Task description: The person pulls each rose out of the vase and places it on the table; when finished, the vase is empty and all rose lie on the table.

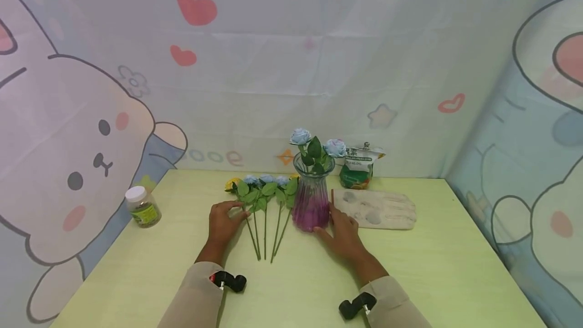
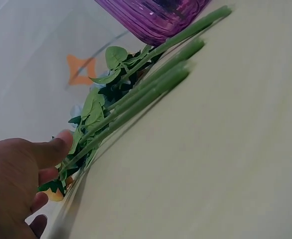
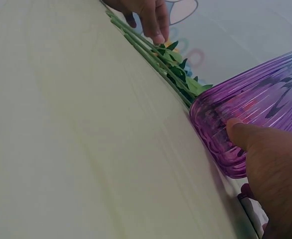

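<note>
On the pale table (image 1: 446, 267), one purple-based vase (image 1: 311, 201) is standing upright, with two blue roses (image 1: 300, 136) rising from it. The right hand (image 1: 343, 234) is gripping its lower part between thumb and fingers. To the left, five flowers (image 1: 269, 189), three blue and two yellow, are lying. The left hand (image 1: 224, 224) is reaching to the leftmost; whether it is pinching cannot be told. One jar (image 1: 146, 214) is resting far left; one pouch (image 1: 357, 173) and one whitish board (image 1: 387, 209), right.

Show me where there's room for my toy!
Bare table lies between the jar and left grip, right of the pale board, and in front of the loose flowers. The back middle is crowded: flowers, vase, right grip, board and green bag sit close together.
</note>
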`<state>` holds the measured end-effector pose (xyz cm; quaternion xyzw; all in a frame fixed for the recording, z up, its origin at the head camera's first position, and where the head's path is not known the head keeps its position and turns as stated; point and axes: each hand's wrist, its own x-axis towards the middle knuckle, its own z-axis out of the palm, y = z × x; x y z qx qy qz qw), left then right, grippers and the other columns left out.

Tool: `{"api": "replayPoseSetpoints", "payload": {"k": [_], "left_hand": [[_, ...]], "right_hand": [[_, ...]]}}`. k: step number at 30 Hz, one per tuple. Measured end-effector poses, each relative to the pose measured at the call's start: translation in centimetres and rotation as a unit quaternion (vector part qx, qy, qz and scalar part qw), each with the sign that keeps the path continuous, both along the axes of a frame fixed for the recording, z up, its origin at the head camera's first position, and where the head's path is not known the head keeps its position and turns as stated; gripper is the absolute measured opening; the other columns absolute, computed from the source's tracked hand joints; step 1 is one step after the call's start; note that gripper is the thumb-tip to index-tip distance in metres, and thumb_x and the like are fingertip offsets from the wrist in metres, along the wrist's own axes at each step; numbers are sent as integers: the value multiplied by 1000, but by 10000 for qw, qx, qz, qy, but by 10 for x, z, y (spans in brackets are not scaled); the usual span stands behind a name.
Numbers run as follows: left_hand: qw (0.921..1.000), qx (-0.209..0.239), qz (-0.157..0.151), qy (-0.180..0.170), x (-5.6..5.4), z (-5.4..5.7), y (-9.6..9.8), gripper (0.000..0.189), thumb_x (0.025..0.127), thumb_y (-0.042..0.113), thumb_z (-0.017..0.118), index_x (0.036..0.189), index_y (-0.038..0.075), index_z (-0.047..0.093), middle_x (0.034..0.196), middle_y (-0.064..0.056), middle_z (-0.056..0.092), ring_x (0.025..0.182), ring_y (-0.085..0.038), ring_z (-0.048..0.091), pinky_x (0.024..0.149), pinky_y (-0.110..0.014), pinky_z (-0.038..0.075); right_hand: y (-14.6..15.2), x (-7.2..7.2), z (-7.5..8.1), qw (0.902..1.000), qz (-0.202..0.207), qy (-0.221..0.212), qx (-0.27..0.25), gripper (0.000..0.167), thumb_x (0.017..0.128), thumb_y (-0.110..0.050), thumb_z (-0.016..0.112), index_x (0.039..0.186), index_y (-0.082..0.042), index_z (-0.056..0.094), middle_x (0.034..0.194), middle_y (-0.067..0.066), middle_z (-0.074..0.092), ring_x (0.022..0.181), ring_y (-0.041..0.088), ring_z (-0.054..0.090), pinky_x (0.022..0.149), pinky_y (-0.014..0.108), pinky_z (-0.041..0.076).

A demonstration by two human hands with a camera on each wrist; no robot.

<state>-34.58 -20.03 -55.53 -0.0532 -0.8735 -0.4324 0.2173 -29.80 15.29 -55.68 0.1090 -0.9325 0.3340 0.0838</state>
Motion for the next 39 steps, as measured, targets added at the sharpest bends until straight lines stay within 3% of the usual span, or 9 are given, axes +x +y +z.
{"api": "replayPoseSetpoints", "payload": {"k": [6,13,20,25,31,39], "left_hand": [[9978,241,-110,603,2,12,8,34,89,8,91,118,-5,80,127,-28,76,127,-52,62,113,-68,47],[9971,518,-219,521,10,36,33,35,96,13,86,127,-1,78,135,-26,73,137,-50,59,117,-71,46],[9917,805,-601,804,15,52,66,31,99,14,83,128,1,79,132,-23,75,129,-45,67,109,-65,55],[9882,1243,-713,534,15,62,83,30,103,20,80,130,8,79,134,-17,75,128,-39,67,107,-61,56],[9799,1792,-867,90,11,85,98,33,109,32,71,135,13,76,131,-13,75,128,-33,67,110,-56,54],[9480,2725,-1524,-611,7,122,111,46,112,39,65,146,8,68,143,-21,69,139,-37,64,118,-62,50]], "right_hand": [[1,-1,0,10000,-12,63,-36,91,106,-42,73,171,2,28,171,23,45,158,43,44,129,70,22],[0,-1,0,9999,9,79,-68,91,106,-44,73,170,2,29,171,23,45,158,43,45,128,70,22],[0,-1,0,9999,34,86,-81,91,106,-43,73,170,3,29,171,23,45,159,43,44,129,70,22],[0,1,-1,10000,50,67,-48,91,106,-45,72,171,2,29,171,23,45,158,43,44,129,69,22],[0,1,-1,9999,61,136,-42,90,106,-43,72,170,3,30,169,24,47,157,44,46,127,69,24],[0,3,1,9999,74,45,-54,90,107,-42,72,171,2,27,170,23,46,158,43,45,129,67,22]]}}
